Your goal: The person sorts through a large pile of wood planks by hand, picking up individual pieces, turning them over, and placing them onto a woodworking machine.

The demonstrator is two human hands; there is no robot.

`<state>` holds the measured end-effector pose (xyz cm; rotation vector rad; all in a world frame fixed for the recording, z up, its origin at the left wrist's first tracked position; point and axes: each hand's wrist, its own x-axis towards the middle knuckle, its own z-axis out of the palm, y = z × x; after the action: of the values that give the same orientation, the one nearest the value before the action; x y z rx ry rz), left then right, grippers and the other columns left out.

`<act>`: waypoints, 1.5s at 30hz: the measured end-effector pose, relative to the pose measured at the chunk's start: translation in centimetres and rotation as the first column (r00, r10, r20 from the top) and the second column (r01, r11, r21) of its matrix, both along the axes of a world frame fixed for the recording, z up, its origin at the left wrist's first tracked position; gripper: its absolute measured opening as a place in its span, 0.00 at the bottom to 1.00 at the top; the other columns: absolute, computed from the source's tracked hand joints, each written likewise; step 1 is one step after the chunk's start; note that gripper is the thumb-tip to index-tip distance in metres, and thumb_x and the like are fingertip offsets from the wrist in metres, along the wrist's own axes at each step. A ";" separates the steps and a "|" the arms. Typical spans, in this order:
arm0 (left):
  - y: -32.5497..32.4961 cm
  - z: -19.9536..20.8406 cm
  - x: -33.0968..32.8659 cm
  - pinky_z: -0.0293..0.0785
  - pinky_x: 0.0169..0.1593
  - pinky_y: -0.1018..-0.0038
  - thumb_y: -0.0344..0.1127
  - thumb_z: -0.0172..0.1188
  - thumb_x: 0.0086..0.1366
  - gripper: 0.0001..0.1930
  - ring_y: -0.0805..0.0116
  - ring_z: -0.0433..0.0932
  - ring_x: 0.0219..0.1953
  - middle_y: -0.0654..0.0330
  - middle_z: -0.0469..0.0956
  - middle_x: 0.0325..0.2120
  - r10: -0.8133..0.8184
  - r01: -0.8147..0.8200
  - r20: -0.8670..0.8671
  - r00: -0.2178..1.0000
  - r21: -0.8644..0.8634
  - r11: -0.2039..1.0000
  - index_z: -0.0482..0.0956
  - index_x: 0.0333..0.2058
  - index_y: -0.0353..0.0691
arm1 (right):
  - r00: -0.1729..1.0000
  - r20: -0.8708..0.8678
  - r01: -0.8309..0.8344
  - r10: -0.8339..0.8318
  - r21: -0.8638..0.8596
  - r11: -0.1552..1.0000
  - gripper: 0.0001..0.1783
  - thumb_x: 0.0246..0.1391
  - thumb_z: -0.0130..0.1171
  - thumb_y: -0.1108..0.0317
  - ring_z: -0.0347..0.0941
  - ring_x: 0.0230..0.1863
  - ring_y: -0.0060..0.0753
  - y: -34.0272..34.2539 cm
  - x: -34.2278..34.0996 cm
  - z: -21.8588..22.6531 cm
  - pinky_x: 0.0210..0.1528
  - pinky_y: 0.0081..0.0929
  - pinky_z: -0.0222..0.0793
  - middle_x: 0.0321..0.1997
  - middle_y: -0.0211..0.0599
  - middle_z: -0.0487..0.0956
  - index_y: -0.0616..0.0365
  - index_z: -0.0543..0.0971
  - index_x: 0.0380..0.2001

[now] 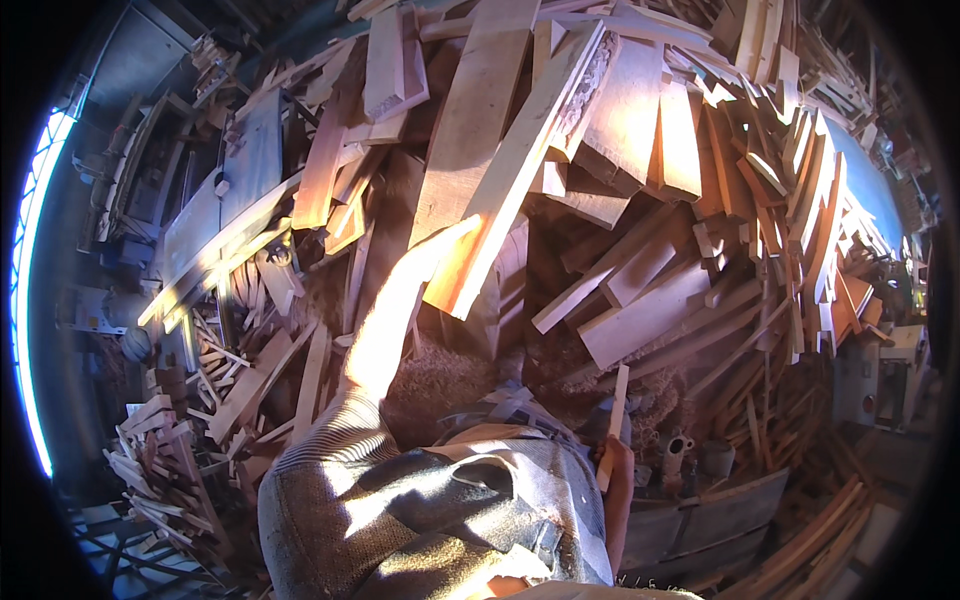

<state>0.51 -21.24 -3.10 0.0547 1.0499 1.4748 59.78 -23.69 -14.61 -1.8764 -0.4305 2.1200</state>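
Observation:
My left arm stretches forward in bright sunlight, and my left hand (437,247) grips the side of a long wooden plank (515,175) near its lower end. The fingertips lie over the plank's edge; glare blurs the rest of the hand. This plank slopes up and away across the wood pile, rough bark-like wood along its far right edge. Low at my right side, my right hand (616,462) is closed around a thin, pale wooden strip (618,405) pointing upward. Beside the plank lies a wider board (478,110).
Stacked boards and offcuts (650,310) cover the right side, with thin slats (815,210) beyond. Scrap pieces (165,470) heap up at the left. Wood shavings (435,375) lie in front of me. A metal fitting (677,450) stands near a low wooden box wall (730,515) at my right.

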 end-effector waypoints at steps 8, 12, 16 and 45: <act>0.6 2.0 1.1 0.79 0.45 0.77 0.57 0.57 0.73 0.27 0.73 0.82 0.40 0.60 0.84 0.43 -0.061 0.038 -0.298 0.953 -0.084 0.996 0.81 0.55 0.39 | 1.000 0.015 -0.028 0.027 0.022 0.999 0.12 0.62 0.60 0.63 0.74 0.24 0.35 -0.3 0.0 0.3 0.27 0.33 0.74 0.28 0.41 0.77 0.64 0.77 0.36; -2.3 -0.8 0.2 0.74 0.57 0.74 0.65 0.53 0.72 0.36 0.68 0.78 0.54 0.53 0.81 0.51 -0.094 0.020 -0.677 0.730 -0.117 0.993 0.77 0.58 0.34 | 0.997 -0.009 -0.080 0.080 0.031 0.996 0.12 0.63 0.60 0.63 0.73 0.23 0.35 0.3 -1.8 0.5 0.27 0.33 0.74 0.27 0.40 0.76 0.63 0.77 0.35; -1.6 -1.1 5.1 0.64 0.68 0.68 0.65 0.56 0.69 0.40 0.61 0.70 0.64 0.48 0.73 0.61 -0.109 0.023 -0.632 0.767 -0.144 0.989 0.71 0.63 0.32 | 0.999 0.038 -0.031 0.030 0.024 0.999 0.12 0.63 0.59 0.62 0.73 0.23 0.35 -0.5 0.1 0.9 0.27 0.33 0.73 0.26 0.40 0.76 0.63 0.77 0.34; 24.5 2.1 8.1 0.51 0.73 0.47 0.41 0.71 0.57 0.32 0.41 0.53 0.72 0.43 0.62 0.67 0.002 0.253 -0.867 -0.499 -0.143 0.957 0.73 0.59 0.36 | 0.943 -0.312 0.155 -0.113 0.112 0.982 0.11 0.62 0.61 0.67 0.75 0.23 0.36 -0.6 2.4 -3.6 0.25 0.33 0.76 0.28 0.43 0.78 0.66 0.79 0.37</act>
<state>8.64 3.25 -1.02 2.0940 2.2186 0.7968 62.15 -24.33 -18.19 -1.4301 -0.3546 2.1788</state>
